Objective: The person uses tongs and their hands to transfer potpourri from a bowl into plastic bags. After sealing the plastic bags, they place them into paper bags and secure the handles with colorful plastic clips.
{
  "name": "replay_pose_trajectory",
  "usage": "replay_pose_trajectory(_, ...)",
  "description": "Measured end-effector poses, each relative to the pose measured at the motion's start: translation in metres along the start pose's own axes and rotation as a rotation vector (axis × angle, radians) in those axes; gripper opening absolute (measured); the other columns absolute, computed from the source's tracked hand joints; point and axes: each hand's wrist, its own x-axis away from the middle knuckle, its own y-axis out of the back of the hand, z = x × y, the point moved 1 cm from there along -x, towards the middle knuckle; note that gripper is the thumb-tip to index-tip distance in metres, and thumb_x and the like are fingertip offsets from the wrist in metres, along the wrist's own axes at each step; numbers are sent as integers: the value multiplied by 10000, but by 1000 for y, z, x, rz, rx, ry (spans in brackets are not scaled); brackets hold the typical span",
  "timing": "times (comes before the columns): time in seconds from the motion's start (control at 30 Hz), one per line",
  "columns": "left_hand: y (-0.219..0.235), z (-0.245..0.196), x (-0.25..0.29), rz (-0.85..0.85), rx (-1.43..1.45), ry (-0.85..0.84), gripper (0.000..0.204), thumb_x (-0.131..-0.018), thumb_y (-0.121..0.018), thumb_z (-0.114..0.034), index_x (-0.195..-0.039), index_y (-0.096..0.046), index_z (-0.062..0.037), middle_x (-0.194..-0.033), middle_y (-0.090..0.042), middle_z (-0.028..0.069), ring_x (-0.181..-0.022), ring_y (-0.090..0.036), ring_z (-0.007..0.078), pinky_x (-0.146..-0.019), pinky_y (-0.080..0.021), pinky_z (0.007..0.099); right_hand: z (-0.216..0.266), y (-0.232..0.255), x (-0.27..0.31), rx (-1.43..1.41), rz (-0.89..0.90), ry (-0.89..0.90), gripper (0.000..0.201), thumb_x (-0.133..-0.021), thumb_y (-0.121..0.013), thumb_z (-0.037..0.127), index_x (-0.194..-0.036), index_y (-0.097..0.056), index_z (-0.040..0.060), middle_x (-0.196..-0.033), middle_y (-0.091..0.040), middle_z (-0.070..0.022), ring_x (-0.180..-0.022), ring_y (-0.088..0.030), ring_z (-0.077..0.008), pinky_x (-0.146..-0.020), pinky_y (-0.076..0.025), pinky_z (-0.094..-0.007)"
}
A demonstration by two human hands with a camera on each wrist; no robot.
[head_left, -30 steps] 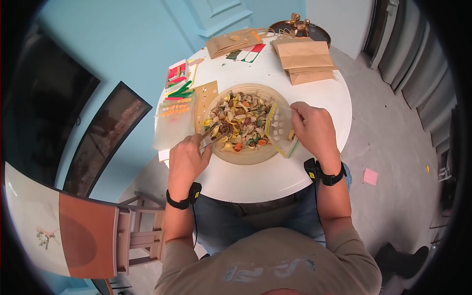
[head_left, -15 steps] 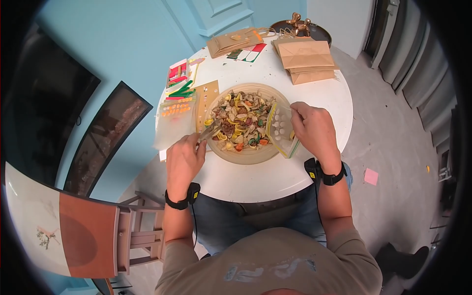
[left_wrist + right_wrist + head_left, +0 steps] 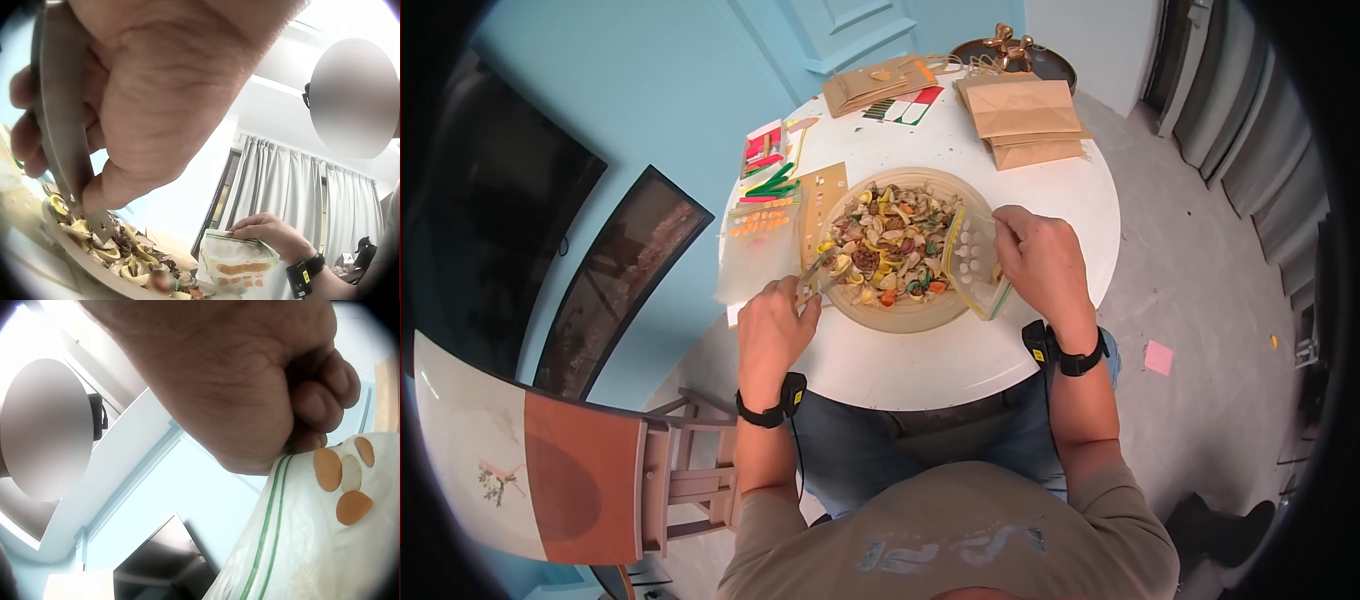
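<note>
In my left hand [image 3: 775,325] I grip metal tongs [image 3: 62,106], with the thumb on one side and the fingers round the other. The tongs' tips lie over the left rim of a large round bowl [image 3: 900,322]. A mix of dried flowers, pale shavings and cones [image 3: 890,250] fills the bowl. A pale yellow curled piece [image 3: 840,263] shows right by the tips. My right hand [image 3: 1045,260] pinches the top corner of a clear zip bag [image 3: 256,550] with green seal lines. Round orange and pale spots [image 3: 353,507] show on the bag, which hangs tilted over the bowl's right rim.
Another clear bag with orange dots [image 3: 760,250] and a brown card [image 3: 825,190] lie left of the bowl. Green and red strips [image 3: 772,182] are behind them. Brown paper bags [image 3: 1025,115] and a flat kraft stack [image 3: 880,85] rest at the table's back.
My left hand has drawn back slightly toward the lower left, and the tongs' tips have moved from inside the mix to near the bowl's left rim. My right hand and bag have hardly moved.
</note>
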Motion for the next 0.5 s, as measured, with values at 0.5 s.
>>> replay_pose_trajectory(0.5,-6,10,-9,38,71,29,288,-980,-814,-256,-1154,-856,-30,-872,-779,264,-869,-773,477,-801,-603,530,0,-2,0,2,8,-1,179,-1013,-711,115,-1061,-843,3,-825,-769,-246,-754,-769,-427,-746,-623,-492)
